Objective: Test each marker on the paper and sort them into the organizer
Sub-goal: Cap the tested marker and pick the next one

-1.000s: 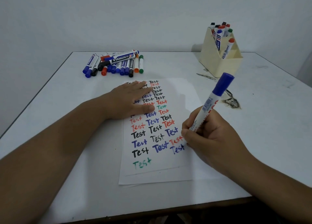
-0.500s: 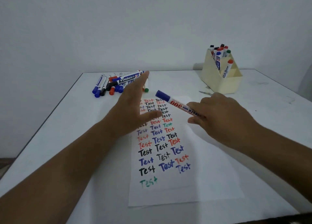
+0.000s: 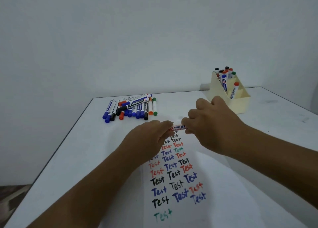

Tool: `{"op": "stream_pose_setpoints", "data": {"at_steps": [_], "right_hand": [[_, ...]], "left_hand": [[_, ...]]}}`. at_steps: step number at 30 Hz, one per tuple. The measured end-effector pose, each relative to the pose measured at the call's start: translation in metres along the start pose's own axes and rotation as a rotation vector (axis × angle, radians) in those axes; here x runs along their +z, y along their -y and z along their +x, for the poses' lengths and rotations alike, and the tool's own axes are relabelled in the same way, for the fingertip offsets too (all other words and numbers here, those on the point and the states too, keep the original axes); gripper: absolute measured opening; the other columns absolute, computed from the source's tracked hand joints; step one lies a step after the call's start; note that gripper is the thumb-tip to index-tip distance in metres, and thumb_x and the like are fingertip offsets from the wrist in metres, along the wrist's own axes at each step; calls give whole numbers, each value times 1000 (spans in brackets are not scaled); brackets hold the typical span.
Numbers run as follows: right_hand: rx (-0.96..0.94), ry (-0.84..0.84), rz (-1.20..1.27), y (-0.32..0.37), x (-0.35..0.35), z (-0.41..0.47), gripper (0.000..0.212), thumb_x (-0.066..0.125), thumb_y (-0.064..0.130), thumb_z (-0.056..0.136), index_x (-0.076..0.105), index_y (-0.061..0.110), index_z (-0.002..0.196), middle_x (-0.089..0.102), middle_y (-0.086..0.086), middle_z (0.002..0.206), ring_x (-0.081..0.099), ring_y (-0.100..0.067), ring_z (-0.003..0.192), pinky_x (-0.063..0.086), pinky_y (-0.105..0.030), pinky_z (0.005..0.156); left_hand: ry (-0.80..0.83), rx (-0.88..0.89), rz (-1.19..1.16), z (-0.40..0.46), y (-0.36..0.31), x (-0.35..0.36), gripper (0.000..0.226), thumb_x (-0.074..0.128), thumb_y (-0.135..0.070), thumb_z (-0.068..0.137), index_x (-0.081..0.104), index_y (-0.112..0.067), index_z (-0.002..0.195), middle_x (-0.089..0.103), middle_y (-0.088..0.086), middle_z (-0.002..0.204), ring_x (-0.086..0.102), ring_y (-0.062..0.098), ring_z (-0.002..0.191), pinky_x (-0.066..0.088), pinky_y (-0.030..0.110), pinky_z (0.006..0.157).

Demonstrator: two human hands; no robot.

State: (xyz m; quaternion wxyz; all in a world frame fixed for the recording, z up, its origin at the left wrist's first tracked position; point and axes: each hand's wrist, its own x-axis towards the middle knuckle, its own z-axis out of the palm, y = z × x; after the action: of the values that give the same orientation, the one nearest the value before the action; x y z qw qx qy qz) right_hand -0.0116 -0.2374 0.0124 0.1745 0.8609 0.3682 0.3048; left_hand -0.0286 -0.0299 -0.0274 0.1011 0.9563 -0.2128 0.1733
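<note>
Both grips are on one marker (image 3: 179,127). My left hand (image 3: 151,138) curls its fingers round the left end, and my right hand (image 3: 211,124) pinches the right end. Only a short white piece with red and blue print shows between them. The marker lies level, up in the air above the far end of the paper (image 3: 173,179). I cannot tell if the cap is on or off, because my left hand hides that end.

The paper lies flat on the white table (image 3: 72,159), right under my arms. It is full of the word "Test" in black, blue, red and green. One green "Test" sits alone near the bottom.

A pile of markers (image 3: 130,109) lies at the back left of the table, well apart from my hands. I see blue, black, red, orange and green caps there. Two markers lie across the top of the others.

The cream organizer (image 3: 239,102) stands at the back right, just past my right hand. Several markers (image 3: 224,78) stand up in its back part, with black, red, blue and green caps. One red-capped marker (image 3: 234,90) stands alone in a part nearer the front.
</note>
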Motion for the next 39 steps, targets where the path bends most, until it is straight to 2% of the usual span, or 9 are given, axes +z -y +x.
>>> {"op": "stream_pose_setpoints", "data": {"at_steps": [7,10,12,16,19,21,28,36,39], "right_hand": [[34,-63,90,-2,2,3,10,80,25,82,73,19,85,64,3,63,33,-18,66,26,-35,61],[203,-88,219,-15,1,5,8,69,30,92,67,23,95,63,3,68,39,-16,65,29,-32,58],[408,-57,588,-23,-3,7,9,57,32,100,57,23,98,64,3,82,53,-13,70,41,-33,60],[666,-115,1526,-20,-14,10,12,62,12,98,71,11,106,76,-2,98,73,-14,92,59,-30,87],[721,-173,1888,-9,-22,11,15,69,1,89,72,-3,104,77,-12,97,75,-26,94,61,-36,86],[711,-173,1897,-3,-23,14,15,72,-1,86,72,-4,101,77,-14,94,75,-30,92,62,-38,84],[633,-106,1576,12,-21,21,12,80,11,83,75,16,94,76,-3,82,75,-21,79,63,-44,81],[537,-76,1440,17,-15,27,11,83,20,80,77,22,90,76,5,77,73,-14,73,62,-29,72],[501,-86,1393,21,-11,32,11,83,21,80,77,22,89,75,4,76,73,-11,72,61,-25,70]], "left_hand": [[-1,-144,-233,-5,12,2,55,41,-64,90,30,-42,139,63,-8,91,60,7,71,54,26,66],[-100,-224,-455,-7,17,9,63,53,-38,97,13,-40,145,60,-11,101,61,5,77,52,20,68],[-151,-259,-521,-4,22,11,63,50,-15,99,13,-36,146,62,-15,113,62,-2,91,50,17,80],[-121,-291,-610,0,22,9,75,58,-16,96,11,-48,144,66,-14,120,59,1,112,47,27,100],[-116,-281,-616,-1,18,5,78,61,-16,94,13,-42,149,64,-21,112,51,-26,97,37,-3,86],[-123,-273,-621,-2,15,2,76,61,-16,94,14,-35,150,65,-20,108,46,-34,88,30,-10,73],[-149,-241,-558,-3,12,1,70,61,-25,94,13,-52,138,64,-21,114,55,-22,89,36,-3,77],[-146,-260,-558,-2,10,-2,62,49,-16,98,15,-60,125,65,-12,105,59,-17,80,40,-3,69],[-121,-260,-571,-1,6,-1,63,46,-23,99,8,-66,123,67,-3,115,62,-3,83,47,5,70]]}}
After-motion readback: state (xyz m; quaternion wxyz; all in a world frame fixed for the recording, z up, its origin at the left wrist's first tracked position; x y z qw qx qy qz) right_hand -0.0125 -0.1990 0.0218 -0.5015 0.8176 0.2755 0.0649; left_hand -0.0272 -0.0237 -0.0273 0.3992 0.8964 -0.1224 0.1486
